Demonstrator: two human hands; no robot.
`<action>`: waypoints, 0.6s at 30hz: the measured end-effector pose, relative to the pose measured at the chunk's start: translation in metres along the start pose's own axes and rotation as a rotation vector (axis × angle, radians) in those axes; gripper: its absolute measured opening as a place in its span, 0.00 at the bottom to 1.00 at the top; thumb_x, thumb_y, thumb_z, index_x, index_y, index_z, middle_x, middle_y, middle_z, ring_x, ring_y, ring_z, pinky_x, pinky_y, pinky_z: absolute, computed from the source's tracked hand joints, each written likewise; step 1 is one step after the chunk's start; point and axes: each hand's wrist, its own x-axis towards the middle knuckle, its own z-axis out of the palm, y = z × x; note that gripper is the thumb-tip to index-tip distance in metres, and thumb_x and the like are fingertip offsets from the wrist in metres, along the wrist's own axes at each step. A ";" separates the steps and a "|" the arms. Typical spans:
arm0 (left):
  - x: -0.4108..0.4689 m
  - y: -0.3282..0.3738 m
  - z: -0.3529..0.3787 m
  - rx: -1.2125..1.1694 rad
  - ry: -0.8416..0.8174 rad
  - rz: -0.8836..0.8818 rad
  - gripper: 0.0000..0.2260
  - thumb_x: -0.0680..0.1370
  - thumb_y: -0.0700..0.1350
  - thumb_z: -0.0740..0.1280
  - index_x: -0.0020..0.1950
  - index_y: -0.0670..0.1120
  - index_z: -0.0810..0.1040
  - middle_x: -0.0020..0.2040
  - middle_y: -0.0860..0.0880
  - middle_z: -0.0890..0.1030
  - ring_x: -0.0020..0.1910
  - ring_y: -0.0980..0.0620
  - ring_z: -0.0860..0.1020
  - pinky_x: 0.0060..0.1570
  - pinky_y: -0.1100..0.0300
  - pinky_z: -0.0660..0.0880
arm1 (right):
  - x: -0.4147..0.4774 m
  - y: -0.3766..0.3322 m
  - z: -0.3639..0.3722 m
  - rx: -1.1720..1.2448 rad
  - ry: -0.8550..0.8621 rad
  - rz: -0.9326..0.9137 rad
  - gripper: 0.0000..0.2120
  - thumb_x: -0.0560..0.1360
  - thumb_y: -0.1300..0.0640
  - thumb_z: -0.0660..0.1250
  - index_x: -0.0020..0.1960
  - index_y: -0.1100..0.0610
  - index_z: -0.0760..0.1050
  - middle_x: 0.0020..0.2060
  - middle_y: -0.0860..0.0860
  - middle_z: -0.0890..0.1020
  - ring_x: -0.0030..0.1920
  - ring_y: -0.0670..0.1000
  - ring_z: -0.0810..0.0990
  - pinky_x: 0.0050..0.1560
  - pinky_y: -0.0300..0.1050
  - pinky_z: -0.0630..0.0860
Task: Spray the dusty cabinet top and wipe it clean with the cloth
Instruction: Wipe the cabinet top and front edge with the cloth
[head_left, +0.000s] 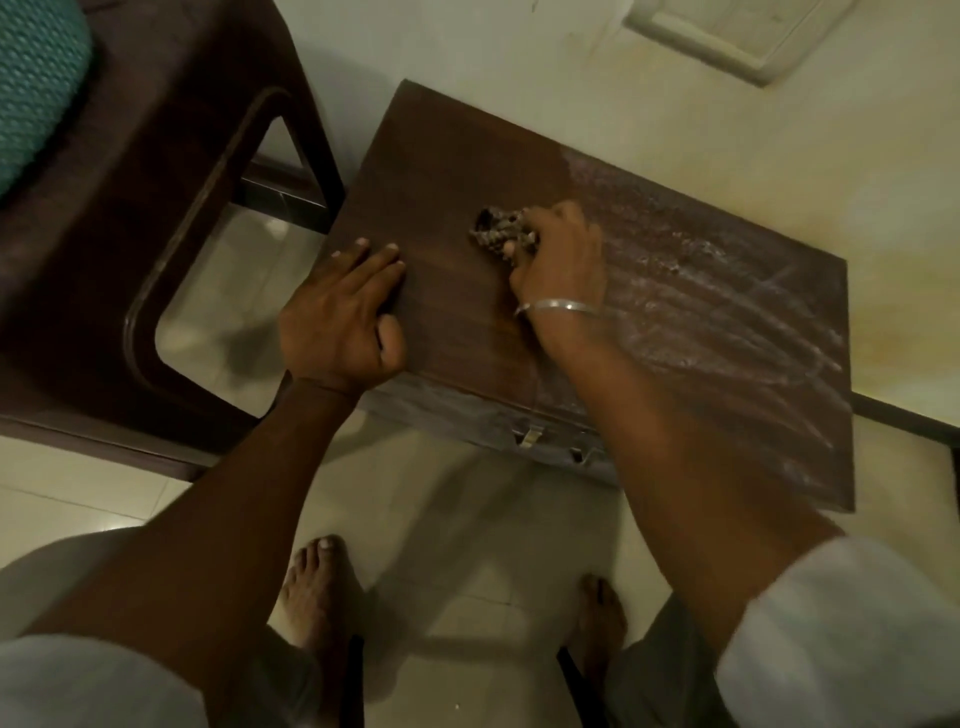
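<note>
The brown wooden cabinet top fills the middle of the view. Its left part is dark and clean; its right part carries whitish dust streaks. My right hand, with a silver bangle on the wrist, is shut on a crumpled patterned cloth pressed against the top near the line between clean and dusty wood. My left hand rests flat, fingers spread, on the cabinet's front left edge and holds nothing. No spray bottle is in view.
A dark brown plastic chair stands close to the cabinet's left side, with a teal cushion on it. A white wall runs behind the cabinet. My bare feet stand on the pale tiled floor in front.
</note>
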 end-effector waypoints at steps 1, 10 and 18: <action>0.000 -0.001 0.000 -0.003 -0.003 -0.006 0.22 0.73 0.47 0.58 0.59 0.40 0.83 0.63 0.43 0.82 0.64 0.41 0.79 0.63 0.48 0.75 | -0.016 -0.001 0.001 -0.009 0.014 -0.022 0.14 0.72 0.60 0.69 0.56 0.50 0.78 0.56 0.52 0.75 0.54 0.58 0.72 0.44 0.45 0.69; 0.001 0.001 -0.003 -0.015 0.001 -0.039 0.21 0.71 0.45 0.59 0.59 0.42 0.84 0.62 0.45 0.83 0.64 0.43 0.79 0.63 0.49 0.75 | 0.019 -0.004 -0.009 0.015 -0.082 0.021 0.11 0.75 0.54 0.68 0.57 0.48 0.78 0.57 0.52 0.75 0.58 0.60 0.71 0.50 0.51 0.72; 0.001 0.003 -0.005 -0.029 0.011 -0.051 0.22 0.71 0.45 0.59 0.59 0.41 0.83 0.62 0.44 0.83 0.63 0.41 0.79 0.61 0.48 0.76 | -0.068 -0.011 -0.006 0.029 -0.002 -0.043 0.12 0.71 0.59 0.71 0.54 0.49 0.80 0.52 0.49 0.75 0.50 0.56 0.72 0.42 0.46 0.70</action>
